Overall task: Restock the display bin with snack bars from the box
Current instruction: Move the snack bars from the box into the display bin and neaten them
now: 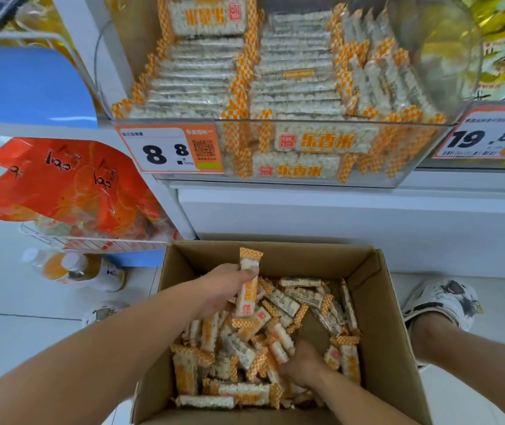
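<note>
An open cardboard box [380,305] on the floor holds several loose snack bars [291,302] in white and orange checked wrappers. My left hand [223,289] is above the box's far left part and grips one snack bar [249,283] upright, its top end sticking out past my thumb. My right hand [302,363] is down in the pile, fingers curled round bars there. Above, the clear display bin [398,176] is packed with rows of the same bars.
A price tag reading 8.8 [168,150] hangs on the bin's left front, another reading 19.8 [487,136] on the neighbouring bin. Orange snack bags [70,188] sit in a wire basket at left, bottles [73,269] below. My shoe [441,299] stands right of the box.
</note>
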